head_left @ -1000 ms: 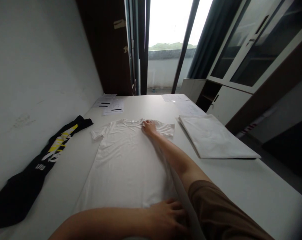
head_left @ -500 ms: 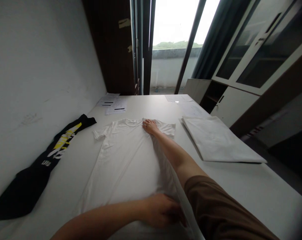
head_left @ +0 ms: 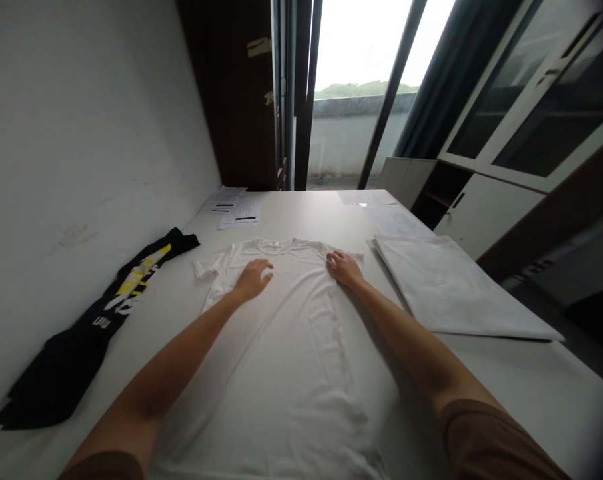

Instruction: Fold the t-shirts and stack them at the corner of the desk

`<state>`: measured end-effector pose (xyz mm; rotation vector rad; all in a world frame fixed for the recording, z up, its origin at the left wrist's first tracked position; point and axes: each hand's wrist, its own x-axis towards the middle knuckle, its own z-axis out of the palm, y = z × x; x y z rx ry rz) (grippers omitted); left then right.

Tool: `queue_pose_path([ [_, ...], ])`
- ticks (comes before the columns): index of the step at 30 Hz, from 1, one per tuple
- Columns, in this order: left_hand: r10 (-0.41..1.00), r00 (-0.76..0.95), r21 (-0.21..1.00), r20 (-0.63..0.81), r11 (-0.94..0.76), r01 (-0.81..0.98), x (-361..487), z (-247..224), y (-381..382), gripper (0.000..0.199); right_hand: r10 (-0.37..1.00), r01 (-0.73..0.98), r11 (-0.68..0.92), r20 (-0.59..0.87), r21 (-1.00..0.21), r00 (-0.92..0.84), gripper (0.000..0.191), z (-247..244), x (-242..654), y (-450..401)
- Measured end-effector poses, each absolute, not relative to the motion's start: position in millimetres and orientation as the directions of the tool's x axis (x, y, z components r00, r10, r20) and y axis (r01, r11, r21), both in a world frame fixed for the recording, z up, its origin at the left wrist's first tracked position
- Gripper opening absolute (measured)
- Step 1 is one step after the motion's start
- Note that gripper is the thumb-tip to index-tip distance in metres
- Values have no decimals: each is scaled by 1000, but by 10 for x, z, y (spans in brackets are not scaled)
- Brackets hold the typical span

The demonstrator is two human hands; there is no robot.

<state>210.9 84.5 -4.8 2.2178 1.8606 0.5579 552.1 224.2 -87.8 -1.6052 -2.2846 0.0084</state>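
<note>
A white short-sleeved T-shirt [head_left: 281, 360] lies spread on the white table, its neckline toward the far end and some creases running down its front. My left hand [head_left: 254, 279] is over the left part of its chest, below the collar, with fingers apart and nothing held. On the right shoulder of the shirt, near the sleeve, rests my right hand [head_left: 344, 268], its fingers spread a little on the fabric. The lower hem runs toward the bottom edge of the view.
A folded black garment [head_left: 76, 360] with yellow and white print lies along the left wall. Folded white cloth [head_left: 461, 287] sits on the right of the table [head_left: 291, 210]. Paper sheets [head_left: 238, 212] are at the far left corner, more at the far right. Cabinets stand beyond.
My left hand has moved from the shirt's lower right side up to its chest. My right hand has shifted right along the shoulder. The shirt's right side now lies flatter.
</note>
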Motion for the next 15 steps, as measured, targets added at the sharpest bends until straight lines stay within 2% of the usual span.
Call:
queue_pose_path([
  [3,995,-21,315,93,-10,949,1631,-172,1264,42,910,906,381,249,-185,-332,45,-898,5552,2274],
  [7,988,-153,245,19,144,959,1251,-353,1421,58,904,896,407,219,-180,-367,47,-886,5573,2362],
  [11,977,-208,145,-42,212,966,1098,-491,1524,68,913,902,393,190,-180,-360,50,-863,5529,2503],
  [15,970,-235,130,-64,241,962,1017,-488,1659,71,915,899,395,169,-192,-366,49,-842,5429,2650],
])
